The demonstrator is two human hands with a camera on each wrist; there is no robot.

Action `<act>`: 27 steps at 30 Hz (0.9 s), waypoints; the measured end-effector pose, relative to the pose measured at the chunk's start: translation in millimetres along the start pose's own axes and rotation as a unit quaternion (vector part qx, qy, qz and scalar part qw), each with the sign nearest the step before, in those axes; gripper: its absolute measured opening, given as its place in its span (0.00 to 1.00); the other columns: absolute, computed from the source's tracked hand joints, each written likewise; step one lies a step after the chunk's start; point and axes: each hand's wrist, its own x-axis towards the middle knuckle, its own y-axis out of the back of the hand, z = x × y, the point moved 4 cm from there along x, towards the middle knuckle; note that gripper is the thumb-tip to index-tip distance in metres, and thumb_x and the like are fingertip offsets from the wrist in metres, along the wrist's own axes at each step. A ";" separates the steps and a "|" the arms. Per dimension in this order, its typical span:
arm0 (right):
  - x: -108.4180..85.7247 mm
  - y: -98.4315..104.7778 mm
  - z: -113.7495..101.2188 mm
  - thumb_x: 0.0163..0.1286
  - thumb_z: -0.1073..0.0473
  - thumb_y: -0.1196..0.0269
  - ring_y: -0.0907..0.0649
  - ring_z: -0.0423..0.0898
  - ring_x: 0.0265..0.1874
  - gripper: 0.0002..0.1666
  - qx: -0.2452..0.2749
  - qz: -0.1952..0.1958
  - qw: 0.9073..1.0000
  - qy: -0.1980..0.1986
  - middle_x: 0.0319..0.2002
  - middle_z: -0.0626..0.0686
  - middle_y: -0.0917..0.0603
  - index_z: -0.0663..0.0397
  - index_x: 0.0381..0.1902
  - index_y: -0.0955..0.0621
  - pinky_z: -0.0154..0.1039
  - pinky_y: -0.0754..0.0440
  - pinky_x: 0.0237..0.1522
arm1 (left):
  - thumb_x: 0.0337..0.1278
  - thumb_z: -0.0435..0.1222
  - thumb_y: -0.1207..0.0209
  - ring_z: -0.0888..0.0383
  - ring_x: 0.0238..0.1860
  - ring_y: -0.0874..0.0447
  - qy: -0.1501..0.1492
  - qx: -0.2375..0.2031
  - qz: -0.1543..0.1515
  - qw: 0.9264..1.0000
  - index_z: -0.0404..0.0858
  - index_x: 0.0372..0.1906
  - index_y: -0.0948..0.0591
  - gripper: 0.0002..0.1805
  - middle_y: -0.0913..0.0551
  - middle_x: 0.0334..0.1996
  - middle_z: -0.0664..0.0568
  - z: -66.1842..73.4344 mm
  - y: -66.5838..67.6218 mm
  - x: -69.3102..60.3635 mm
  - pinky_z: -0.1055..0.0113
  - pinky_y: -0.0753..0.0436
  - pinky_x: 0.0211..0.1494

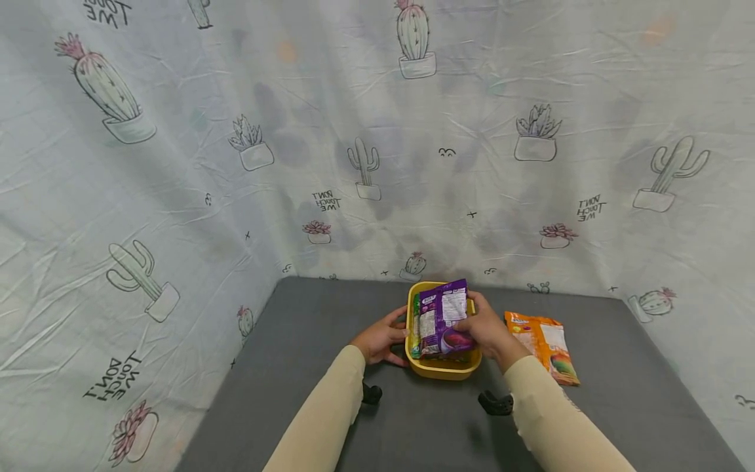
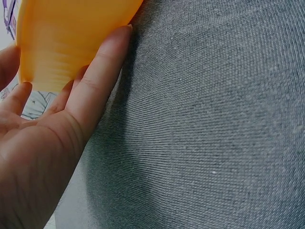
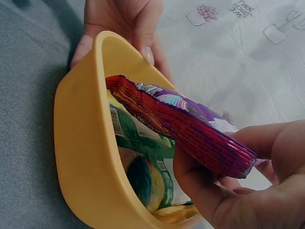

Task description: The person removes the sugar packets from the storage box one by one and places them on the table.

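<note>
A yellow basket (image 1: 439, 372) stands on the grey table with a green packet (image 3: 163, 179) inside. The right hand (image 1: 489, 331) grips a purple packet (image 1: 445, 318) by its side, thumb on its face; in the right wrist view the packet (image 3: 190, 129) lies tilted over the green one, partly inside the rim. The left hand (image 1: 383, 337) rests with spread, fairly straight fingers against the basket's left outer wall; in the left wrist view its fingers touch the yellow wall (image 2: 71, 38).
An orange packet (image 1: 545, 344) lies flat on the grey table (image 1: 312, 328), to the right of the basket. A pale curtain (image 1: 442, 183) printed with cacti hangs behind and at both sides. Dark wrist-worn pieces show under both forearms.
</note>
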 end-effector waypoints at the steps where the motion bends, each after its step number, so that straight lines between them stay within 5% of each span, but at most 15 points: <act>1: -0.2 1.5 -0.5 0.72 0.81 0.38 0.12 0.60 0.44 0.55 0.002 0.002 1.000 0.000 0.66 0.74 0.30 0.49 0.88 0.47 0.54 0.09 0.41 | 0.86 0.33 0.44 0.36 0.74 0.30 0.000 0.000 0.000 1.000 0.53 0.90 0.43 0.38 0.37 0.82 0.38 0.1 0.0 -0.3 0.29 0.14 0.50; 27: -20.1 52.0 -14.0 0.77 0.80 0.43 0.10 0.53 0.41 0.56 0.080 0.002 0.997 0.019 0.62 0.74 0.25 0.48 0.89 0.56 0.54 0.08 0.42 | 0.86 0.33 0.44 0.36 0.76 0.31 -0.006 -0.001 -0.001 1.000 0.52 0.90 0.45 0.39 0.39 0.83 0.38 2.7 -2.2 -4.3 0.29 0.15 0.52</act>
